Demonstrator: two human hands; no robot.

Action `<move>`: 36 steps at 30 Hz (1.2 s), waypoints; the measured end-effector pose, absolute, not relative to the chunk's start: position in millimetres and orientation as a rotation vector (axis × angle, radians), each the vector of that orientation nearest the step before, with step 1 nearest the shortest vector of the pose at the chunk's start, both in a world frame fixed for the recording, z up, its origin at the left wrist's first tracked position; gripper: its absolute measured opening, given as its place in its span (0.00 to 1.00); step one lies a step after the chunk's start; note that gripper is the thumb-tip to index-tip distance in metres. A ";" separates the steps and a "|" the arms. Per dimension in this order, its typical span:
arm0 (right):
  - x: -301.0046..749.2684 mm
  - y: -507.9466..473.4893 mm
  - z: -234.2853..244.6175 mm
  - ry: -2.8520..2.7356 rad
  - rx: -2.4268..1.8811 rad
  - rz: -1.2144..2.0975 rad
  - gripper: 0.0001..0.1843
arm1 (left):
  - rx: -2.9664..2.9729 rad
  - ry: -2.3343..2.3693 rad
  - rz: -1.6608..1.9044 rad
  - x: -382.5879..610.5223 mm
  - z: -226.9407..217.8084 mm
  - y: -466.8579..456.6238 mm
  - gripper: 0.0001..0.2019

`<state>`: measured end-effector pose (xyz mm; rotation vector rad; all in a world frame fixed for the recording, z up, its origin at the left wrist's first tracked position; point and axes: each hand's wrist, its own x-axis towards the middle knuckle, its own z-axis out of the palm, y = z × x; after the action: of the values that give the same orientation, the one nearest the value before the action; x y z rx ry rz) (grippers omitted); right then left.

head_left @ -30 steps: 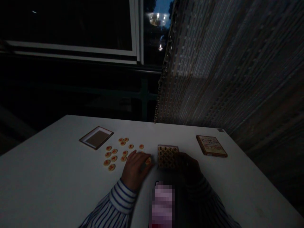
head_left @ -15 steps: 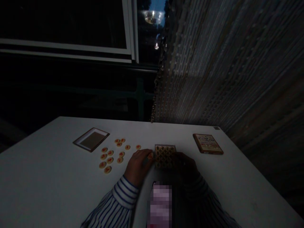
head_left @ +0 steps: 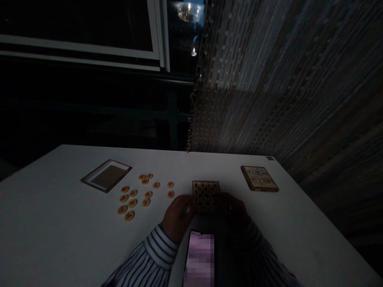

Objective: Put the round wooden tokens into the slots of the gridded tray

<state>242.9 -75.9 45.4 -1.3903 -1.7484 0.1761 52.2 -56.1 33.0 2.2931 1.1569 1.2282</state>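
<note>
Box w/ discs in rows, btwn L hand & R hand, grips unclear

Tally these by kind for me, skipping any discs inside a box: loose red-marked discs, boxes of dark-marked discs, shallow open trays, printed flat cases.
Loose red-marked discs: 14
Box of dark-marked discs: 1
Shallow open tray: 1
Printed flat case: 1
Total: 17

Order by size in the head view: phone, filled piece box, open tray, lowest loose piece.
Largest: phone
Next: filled piece box, partly covered, and open tray, too alike to rank
Smallest: lowest loose piece
</note>
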 end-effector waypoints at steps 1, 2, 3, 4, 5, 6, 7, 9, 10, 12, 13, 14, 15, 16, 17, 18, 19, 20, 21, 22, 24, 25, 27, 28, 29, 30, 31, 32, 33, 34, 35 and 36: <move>243.0 -75.8 44.4 -1.773 -1.380 0.174 0.13 | 2.298 1.157 1.239 53.4 32.6 -57.2 0.10; 243.2 -75.7 43.0 -1.802 -1.373 0.175 0.12 | 2.302 1.160 1.245 54.6 32.3 -58.2 0.10; 243.5 -75.6 41.2 -1.829 -1.376 0.180 0.12 | 2.306 1.165 1.251 55.6 32.1 -59.2 0.11; 243.6 -75.5 39.1 -1.858 -1.378 0.191 0.12 | 2.311 1.165 1.255 56.4 32.0 -60.0 0.11; 243.5 -75.3 36.9 -1.889 -1.373 0.208 0.12 | 2.318 1.164 1.258 56.8 31.9 -60.6 0.11; 243.0 -75.2 34.7 -1.905 -1.371 0.226 0.12 | 2.326 1.160 1.260 57.0 31.8 -61.1 0.11; 242.0 -75.1 32.8 -1.920 -1.368 0.249 0.11 | 2.332 1.155 1.259 57.0 31.6 -61.3 0.11; 238.7 -74.9 30.3 -1.900 -1.395 0.267 0.11 | 2.337 1.143 1.254 56.8 30.8 -61.6 0.12; 236.5 -74.9 30.0 -1.918 -1.400 0.289 0.11 | 2.338 1.136 1.253 56.8 30.0 -61.7 0.12; 232.0 -75.2 31.4 -1.940 -1.393 0.335 0.11 | 2.340 1.129 1.247 57.1 27.8 -61.8 0.12; 230.0 -75.5 32.8 -1.952 -1.377 0.357 0.11 | 2.345 1.128 1.241 57.5 26.5 -61.9 0.12; 228.5 -76.0 34.4 -1.955 -1.363 0.373 0.11 | 2.353 1.123 1.235 57.8 25.3 -62.0 0.12; 227.5 -76.5 36.0 -1.956 -1.351 0.386 0.10 | 2.367 1.108 1.230 58.1 24.3 -62.1 0.12; 226.9 -77.1 37.3 -1.955 -1.347 0.393 0.10 | 2.382 1.087 1.226 58.4 23.7 -62.2 0.12; 226.7 -77.6 38.3 -1.956 -1.344 0.400 0.10 | 2.398 1.064 1.223 58.5 23.5 -62.4 0.13; 226.9 -78.0 38.7 -1.955 -1.345 0.406 0.10 | 2.411 1.044 1.221 58.5 23.7 -62.6 0.13; 227.2 -78.2 38.6 -1.954 -1.346 0.412 0.11 | 2.421 1.029 1.215 58.4 24.2 -62.9 0.13; 227.7 -78.2 38.0 -1.952 -1.347 0.419 0.11 | 2.428 1.020 1.208 58.3 24.9 -63.2 0.13; 228.1 -78.0 36.9 -1.950 -1.346 0.426 0.11 | 2.431 1.018 1.202 58.2 25.6 -63.4 0.12; 228.4 -77.5 35.5 -1.949 -1.341 0.433 0.11 | 2.429 1.024 1.200 58.2 26.3 -63.7 0.12; 228.6 -76.2 32.2 -1.952 -1.327 0.445 0.11 | 2.422 1.029 1.197 58.7 27.2 -64.1 0.12; 228.4 -75.5 30.6 -1.950 -1.319 0.449 0.11 | 2.422 1.026 1.197 59.1 27.4 -64.3 0.12; 228.0 -74.4 28.2 -1.936 -1.304 0.453 0.11 | 2.422 1.012 1.201 60.1 27.7 -64.5 0.11; 227.8 -74.1 27.4 -1.924 -1.299 0.454 0.10 | 2.422 1.006 1.207 60.5 28.0 -64.6 0.11; 227.8 -74.0 27.0 -1.912 -1.294 0.455 0.10 | 2.420 1.002 1.211 60.7 28.2 -64.8 0.11; 228.1 -74.0 26.7 -1.907 -1.290 0.458 0.10 | 2.413 1.005 1.213 60.8 28.6 -65.0 0.11; 228.7 -74.1 26.6 -1.908 -1.288 0.458 0.10 | 2.404 1.007 1.211 60.6 28.9 -65.3 0.11; 229.4 -74.2 26.4 -1.918 -1.289 0.458 0.10 | 2.393 1.006 1.208 60.2 29.3 -65.5 0.11; 230.4 -74.4 26.2 -1.931 -1.290 0.456 0.10 | 2.383 1.003 1.207 59.6 29.7 -65.7 0.11; 231.3 -74.5 25.9 -1.946 -1.291 0.453 0.10 | 2.372 1.000 1.203 58.8 30.0 -65.7 0.11; 232.2 -74.4 25.3 -1.961 -1.292 0.451 0.10 | 2.358 1.001 1.200 58.0 30.4 -65.7 0.11; 232.9 -74.3 24.6 -1.972 -1.293 0.449 0.11 | 2.341 1.009 1.198 57.3 30.9 -65.5 0.11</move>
<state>232.9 -74.3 24.6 -1.2928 -1.9722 0.4486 57.3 -65.5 30.9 2.3408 1.0094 1.1979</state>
